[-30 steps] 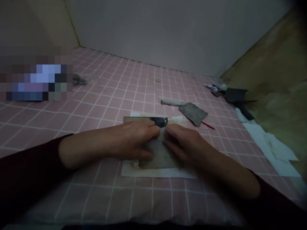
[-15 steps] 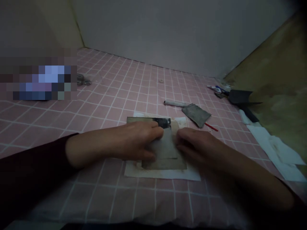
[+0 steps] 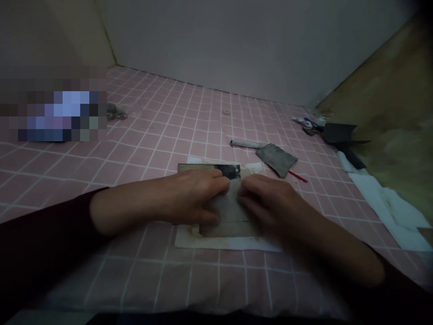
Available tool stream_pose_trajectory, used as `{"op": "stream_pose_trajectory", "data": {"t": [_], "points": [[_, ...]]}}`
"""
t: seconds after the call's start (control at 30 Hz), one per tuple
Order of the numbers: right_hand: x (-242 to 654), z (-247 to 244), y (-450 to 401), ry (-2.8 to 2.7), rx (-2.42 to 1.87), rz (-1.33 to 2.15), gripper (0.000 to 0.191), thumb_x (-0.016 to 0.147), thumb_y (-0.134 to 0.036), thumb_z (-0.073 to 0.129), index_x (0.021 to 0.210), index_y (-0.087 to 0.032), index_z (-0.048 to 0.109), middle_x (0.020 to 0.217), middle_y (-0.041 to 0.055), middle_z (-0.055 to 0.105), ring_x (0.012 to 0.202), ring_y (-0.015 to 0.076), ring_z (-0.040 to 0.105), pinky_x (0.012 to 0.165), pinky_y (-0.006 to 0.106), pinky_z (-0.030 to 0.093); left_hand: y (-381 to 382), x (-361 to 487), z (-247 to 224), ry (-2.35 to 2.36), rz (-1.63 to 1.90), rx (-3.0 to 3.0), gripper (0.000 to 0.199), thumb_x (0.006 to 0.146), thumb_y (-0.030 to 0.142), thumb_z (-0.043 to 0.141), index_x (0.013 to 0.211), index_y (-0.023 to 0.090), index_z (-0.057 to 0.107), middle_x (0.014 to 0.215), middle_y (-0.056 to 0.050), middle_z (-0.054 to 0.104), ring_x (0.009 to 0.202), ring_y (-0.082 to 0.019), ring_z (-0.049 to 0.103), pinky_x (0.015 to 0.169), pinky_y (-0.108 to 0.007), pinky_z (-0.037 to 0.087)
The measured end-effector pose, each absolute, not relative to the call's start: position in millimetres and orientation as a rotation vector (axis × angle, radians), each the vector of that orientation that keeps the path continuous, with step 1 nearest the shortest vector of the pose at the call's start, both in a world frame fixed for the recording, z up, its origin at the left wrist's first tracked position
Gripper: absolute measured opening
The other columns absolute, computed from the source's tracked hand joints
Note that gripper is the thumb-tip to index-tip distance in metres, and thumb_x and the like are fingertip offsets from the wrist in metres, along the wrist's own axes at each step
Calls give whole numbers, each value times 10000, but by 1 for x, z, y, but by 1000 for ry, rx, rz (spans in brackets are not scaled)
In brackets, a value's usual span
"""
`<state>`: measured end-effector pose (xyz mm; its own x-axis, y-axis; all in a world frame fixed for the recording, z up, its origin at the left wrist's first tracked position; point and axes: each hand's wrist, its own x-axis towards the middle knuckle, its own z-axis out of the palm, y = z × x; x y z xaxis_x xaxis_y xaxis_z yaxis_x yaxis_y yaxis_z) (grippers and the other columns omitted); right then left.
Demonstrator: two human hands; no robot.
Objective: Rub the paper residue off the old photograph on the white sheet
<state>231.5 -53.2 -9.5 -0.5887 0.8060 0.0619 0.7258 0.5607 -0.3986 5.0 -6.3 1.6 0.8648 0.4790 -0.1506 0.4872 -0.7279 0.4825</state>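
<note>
A thin grey sheet (image 3: 232, 205) lies on larger grey-beige sheets, with a black patch (image 3: 228, 171) at the top. Beneath them is stained white paper (image 3: 226, 243). My left hand (image 3: 199, 194) rests flat on the left of the stack, thumb and fingers apart, touching the grey sheet. My right hand (image 3: 267, 196) is over the sheet's right side, its fingers curled together and slightly blurred. Whatever they hold, if anything, is hidden. The fingertips of the two hands are close together.
Beyond my right hand lie a grey square piece (image 3: 277, 159), a pale tube (image 3: 245, 144) and a red stick (image 3: 298, 176). White papers (image 3: 389, 207) and a black scoop-like object (image 3: 340, 133) lie at right. A small ring (image 3: 226, 112) sits far back on the checked pink cloth (image 3: 169, 117).
My right hand has moved left across the sheet, closer to my left hand. My left hand stays in nearly the same place on the stack.
</note>
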Motion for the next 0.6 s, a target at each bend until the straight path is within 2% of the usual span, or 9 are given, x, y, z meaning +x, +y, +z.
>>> {"op": "stream_pose_trajectory", "data": {"t": [0.1,0.27,0.43,0.6], "points": [[228,-11,-54,-2544,-1205,487,137,912,-120,461,805,-203,439,813,22,514,721,142,502,658,271,385,-6,5,2,726,-36,2512,254,761,254,705,921,185,520,985,-25,538,864,-173,522,716,-271,415],[237,-8,-54,-2641,-1338,519,179,901,-127,497,749,-199,436,762,3,500,668,128,493,619,265,364,-7,5,2,682,-20,2529,278,754,272,730,906,183,515,969,-16,528,836,-162,521,682,-259,405],[226,-12,-54,-2596,-1260,477,142,947,-152,432,828,-180,505,850,42,522,762,154,522,681,277,400,-7,6,5,724,-41,2516,251,747,220,723,884,174,518,956,-15,527,832,-157,520,681,-256,402],[235,-7,-53,-2607,-1327,514,191,927,-147,483,756,-201,417,746,-12,500,641,114,475,606,246,359,-7,4,4,691,-24,2517,273,753,267,728,895,184,510,968,-13,522,837,-157,513,684,-255,405]]}}
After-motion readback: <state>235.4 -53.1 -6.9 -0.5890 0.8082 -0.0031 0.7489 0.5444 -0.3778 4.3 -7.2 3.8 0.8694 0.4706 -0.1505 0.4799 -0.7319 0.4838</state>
